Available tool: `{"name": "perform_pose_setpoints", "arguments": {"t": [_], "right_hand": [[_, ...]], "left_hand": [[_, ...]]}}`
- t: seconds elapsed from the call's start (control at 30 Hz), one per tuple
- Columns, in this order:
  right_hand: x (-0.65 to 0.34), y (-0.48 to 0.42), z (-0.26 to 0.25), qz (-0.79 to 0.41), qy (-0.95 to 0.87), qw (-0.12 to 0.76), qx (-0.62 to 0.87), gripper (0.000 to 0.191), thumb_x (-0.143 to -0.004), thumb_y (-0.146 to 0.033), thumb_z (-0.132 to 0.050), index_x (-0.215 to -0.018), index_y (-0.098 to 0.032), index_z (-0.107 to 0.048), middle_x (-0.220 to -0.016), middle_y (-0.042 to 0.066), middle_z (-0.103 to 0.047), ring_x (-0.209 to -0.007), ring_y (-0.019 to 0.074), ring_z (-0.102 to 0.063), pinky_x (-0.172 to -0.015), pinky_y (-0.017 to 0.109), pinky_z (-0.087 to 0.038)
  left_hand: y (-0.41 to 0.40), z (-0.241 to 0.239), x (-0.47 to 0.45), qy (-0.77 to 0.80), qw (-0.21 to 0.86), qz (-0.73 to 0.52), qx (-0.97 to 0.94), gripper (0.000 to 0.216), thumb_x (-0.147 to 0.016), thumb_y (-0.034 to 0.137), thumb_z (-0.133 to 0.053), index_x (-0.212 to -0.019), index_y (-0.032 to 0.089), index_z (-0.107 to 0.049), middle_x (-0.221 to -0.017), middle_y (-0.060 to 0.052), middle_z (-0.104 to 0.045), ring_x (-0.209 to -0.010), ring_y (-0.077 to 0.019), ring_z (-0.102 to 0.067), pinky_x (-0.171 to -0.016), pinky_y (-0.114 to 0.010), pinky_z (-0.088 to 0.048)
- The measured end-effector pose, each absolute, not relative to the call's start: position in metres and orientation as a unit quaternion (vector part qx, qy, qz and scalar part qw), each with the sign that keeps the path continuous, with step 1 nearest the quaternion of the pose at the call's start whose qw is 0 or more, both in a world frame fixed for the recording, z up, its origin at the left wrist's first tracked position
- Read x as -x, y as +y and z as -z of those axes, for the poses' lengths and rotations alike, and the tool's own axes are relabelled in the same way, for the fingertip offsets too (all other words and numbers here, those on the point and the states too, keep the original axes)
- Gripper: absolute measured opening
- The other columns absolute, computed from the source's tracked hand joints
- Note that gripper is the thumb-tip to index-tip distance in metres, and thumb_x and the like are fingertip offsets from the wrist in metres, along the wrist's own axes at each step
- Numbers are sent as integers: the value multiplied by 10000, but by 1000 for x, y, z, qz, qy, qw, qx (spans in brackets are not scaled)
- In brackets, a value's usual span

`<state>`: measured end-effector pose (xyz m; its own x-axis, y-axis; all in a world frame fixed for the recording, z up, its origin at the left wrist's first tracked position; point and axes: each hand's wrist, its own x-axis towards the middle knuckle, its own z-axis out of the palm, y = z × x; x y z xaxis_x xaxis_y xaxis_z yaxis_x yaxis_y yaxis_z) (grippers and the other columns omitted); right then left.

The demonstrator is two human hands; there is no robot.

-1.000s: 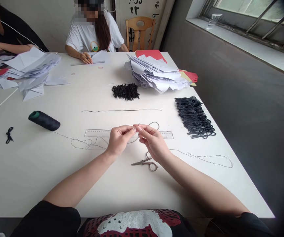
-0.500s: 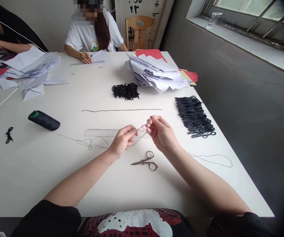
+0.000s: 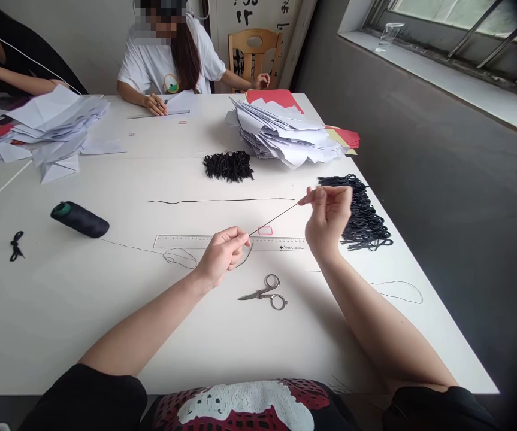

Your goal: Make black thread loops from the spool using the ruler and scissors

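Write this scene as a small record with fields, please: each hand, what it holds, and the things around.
Left hand: pinches a dark thread, above a clear plastic ruler
Right hand: raised, pinches the same thread, drawn straight between the hands
Near the hands: small scissors lying on the table
Rest: black thread spool; bundle of black loops; stack of white paper
Other person: across the table, hand beside another ruler

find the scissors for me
In the head view, the scissors lie on the table between the left hand and right forearm, just in front of the ruler.
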<state>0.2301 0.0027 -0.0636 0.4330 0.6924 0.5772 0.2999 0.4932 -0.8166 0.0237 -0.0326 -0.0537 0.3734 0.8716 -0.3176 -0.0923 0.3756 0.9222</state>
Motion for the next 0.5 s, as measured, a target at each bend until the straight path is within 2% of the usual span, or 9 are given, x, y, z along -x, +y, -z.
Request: {"name": "perform_pose_setpoints", "arguments": {"t": [0.13, 0.2, 0.27, 0.33, 0.4, 0.5], "right_hand": [[-234, 3, 70, -269, -627, 409, 606, 110, -912, -269, -499, -832, -197, -519, -754, 31, -642, -695, 162, -646, -688, 315, -502], [-234, 2, 72, -301, -651, 310, 624, 73, -880, -245, -542, -868, -180, -573, -904, 64, -661, -679, 159, -639, -650, 307, -489], [-231, -1, 70, -248, -666, 318, 628, 142, -869, -237, -552, -979, -169, -609, -1098, 106, -621, -677, 146, -617, -671, 325, -490], [-225, -7, 64, -205, -669, 386, 601, 219, -900, -256, -510, -1064, -160, -620, -1174, 127, -583, -671, 128, -593, -689, 330, -491], [-218, -14, 58, -280, -668, 423, 545, 286, -946, -332, -460, -1103, -163, -629, -1145, 119, -607, -641, 113, -585, -634, 306, -490], [-210, -22, 54, -493, -650, 370, 444, 382, -894, -466, -573, -1121, -168, -646, -1034, 95, -676, -704, 136, -641, -622, 284, -515]], "left_hand": [[-33, 52, -24, 444, 694, -344, -450, 209, -880, 280, -521, -701, 175, -494, -504, 103, -169, -415, -39, -110, -399, -171, -107], [-34, 50, -23, 442, 691, -344, -457, 214, -881, 291, -523, -703, 176, -493, -501, 104, -172, -415, -40, -110, -400, -170, -108], [-34, 49, -22, 440, 687, -342, -466, 220, -879, 301, -527, -701, 177, -491, -498, 104, -174, -416, -40, -111, -401, -171, -107], [-35, 49, -22, 440, 685, -339, -472, 223, -875, 306, -531, -698, 176, -492, -496, 105, -177, -416, -40, -111, -401, -173, -103], [-35, 49, -22, 440, 684, -336, -475, 225, -871, 317, -534, -700, 176, -496, -496, 104, -183, -413, -40, -113, -399, -176, -101], [-35, 49, -24, 441, 679, -337, -480, 234, -868, 342, -540, -707, 178, -499, -504, 99, -214, -411, -41, -126, -395, -183, -103]]}}
